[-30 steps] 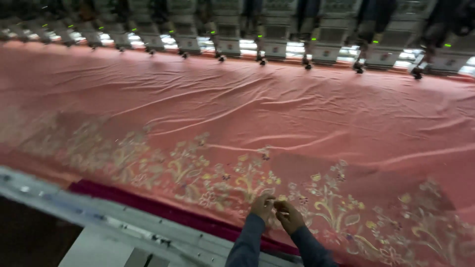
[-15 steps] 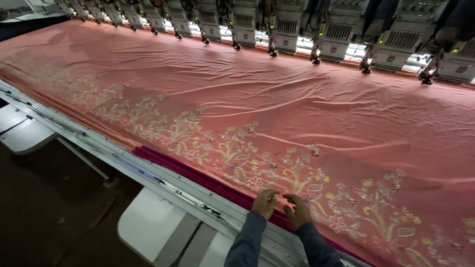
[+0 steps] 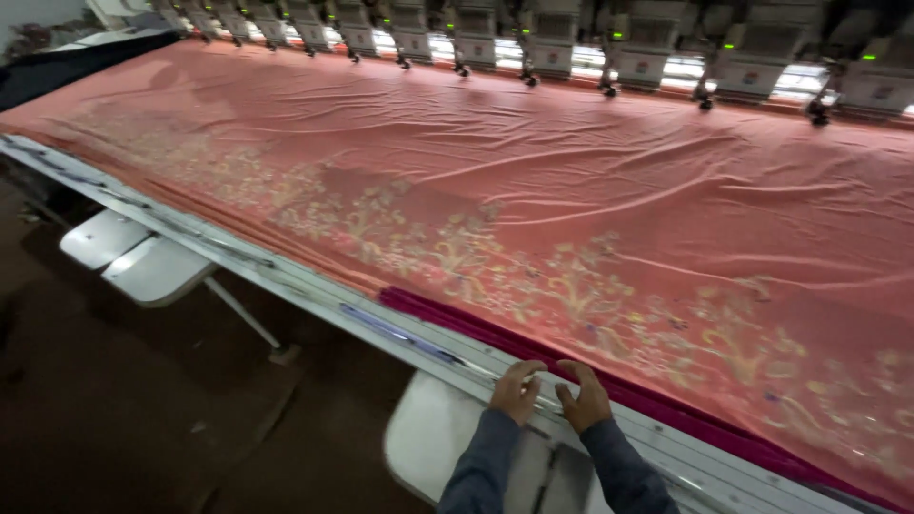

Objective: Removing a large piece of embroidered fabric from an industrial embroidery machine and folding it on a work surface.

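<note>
Pink embroidered fabric [image 3: 533,181] is stretching across the bench; both hands, left [image 3: 517,390] and right [image 3: 583,396], are resting open on the near frame rail [image 3: 381,328].

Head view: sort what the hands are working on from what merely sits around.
In hand:
- left hand and right hand, resting on the metal frame rail
- dark pink fabric edge
- pink embroidered cloth

Just around:
- row of embroidery heads
- white panels below the frame
- floor
</note>
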